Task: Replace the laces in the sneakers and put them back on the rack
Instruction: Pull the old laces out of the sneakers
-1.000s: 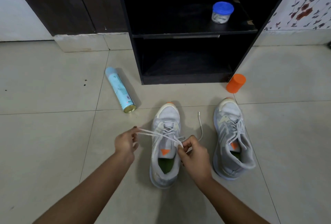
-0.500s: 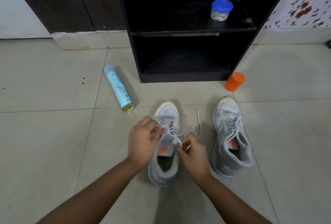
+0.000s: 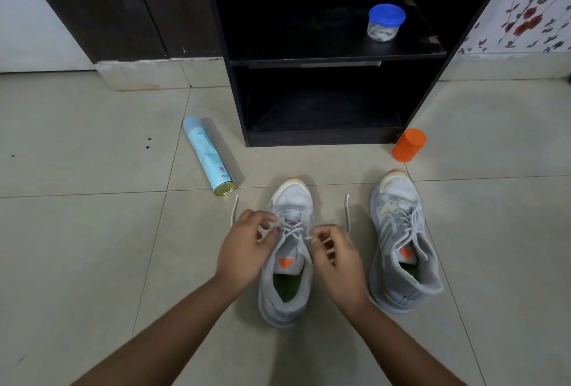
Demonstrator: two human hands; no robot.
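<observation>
Where the shoes sit: two grey shoes stand side by side on the floor (image 3: pixel 77 246), toes pointing at the rack (image 3: pixel 336 138), just in front of it
middle shoe (image 3: pixel 290 206): one, upright between the two hands, with an orange tip at the toe, an orange patch on the tongue and green inside
right shoe (image 3: pixel 398 197): one, upright, apart from the middle shoe and away from both hands
lace (image 3: pixel 292 226): one white lace goes criss-cross up the front of the middle shoe; its two loose ends stick out past the hands, one on each side, and lie on the floor
second lace (image 3: pixel 404 225): one pale lace is threaded up the right shoe and hangs loose near the top
left hand (image 3: pixel 244 249): one, at the left side of the middle shoe, fingers curled, thumb and fingers pinching the lace
right hand (image 3: pixel 340 259): one, at the right side of the middle shoe, fingers curled, pinching the other side of the lace
rack: one black rack with two shelves; the low shelf is too dark to see into
jar (image 3: pixel 384 22): one small clear jar with a blue lid, on the top shelf, toward the right
spray can (image 3: pixel 207 154): one long light-blue can lying on its side on the floor, left of the rack, its gold bottom near the middle shoe's toe
orange cup (image 3: pixel 408 144): one, on the floor just beside the rack's bottom right corner, past the right shoe's toe
</observation>
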